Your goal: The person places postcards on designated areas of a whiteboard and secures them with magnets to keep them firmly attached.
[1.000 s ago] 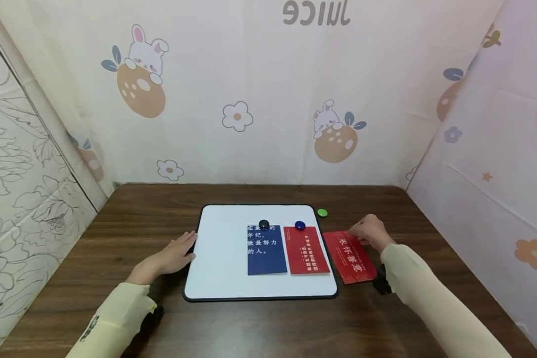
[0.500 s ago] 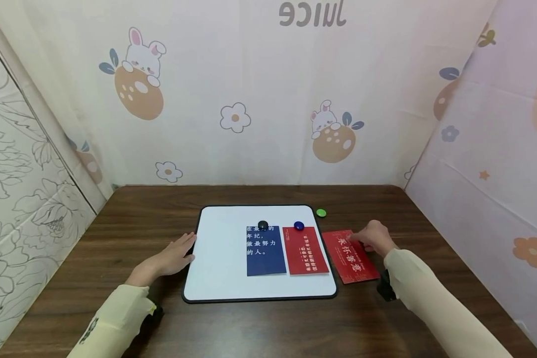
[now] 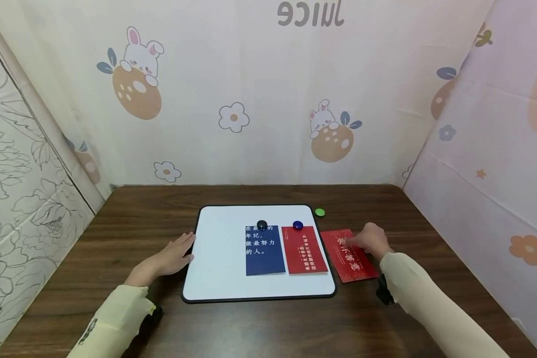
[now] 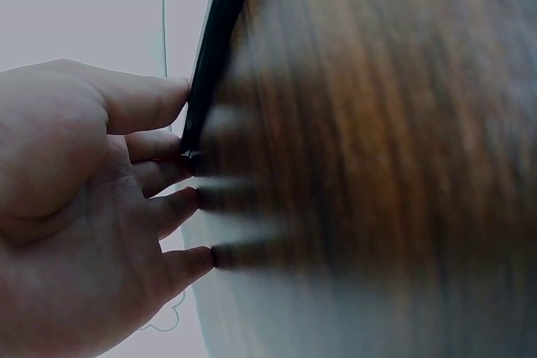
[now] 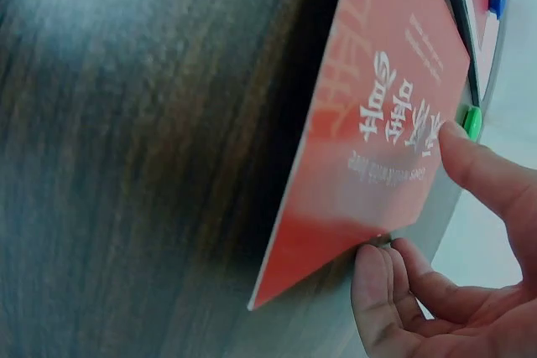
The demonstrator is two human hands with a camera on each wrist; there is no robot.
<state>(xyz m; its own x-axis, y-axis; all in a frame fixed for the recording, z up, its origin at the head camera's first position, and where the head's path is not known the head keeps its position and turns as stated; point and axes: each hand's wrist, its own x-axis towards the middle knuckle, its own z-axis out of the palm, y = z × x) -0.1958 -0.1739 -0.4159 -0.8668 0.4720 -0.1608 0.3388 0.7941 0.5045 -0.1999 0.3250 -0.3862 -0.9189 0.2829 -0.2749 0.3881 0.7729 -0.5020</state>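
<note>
A white board with a black frame lies on the table. My left hand rests at its left edge; the left wrist view shows the thumb and straight fingertips touching frame and tabletop. Right of the board is a loose red card with white writing. My right hand pinches its right edge, thumb over the face and curled fingers at the rim, as the right wrist view shows. On the board lie a blue card under a black magnet and another red card under a blue magnet.
A green magnet sits on the wooden table just off the board's upper right corner. Patterned curtains hang behind the table and along both sides.
My right hand has slid from the loose red card's upper corner to its right side, with the thumb now reaching over the face. The left hand has stayed in place.
</note>
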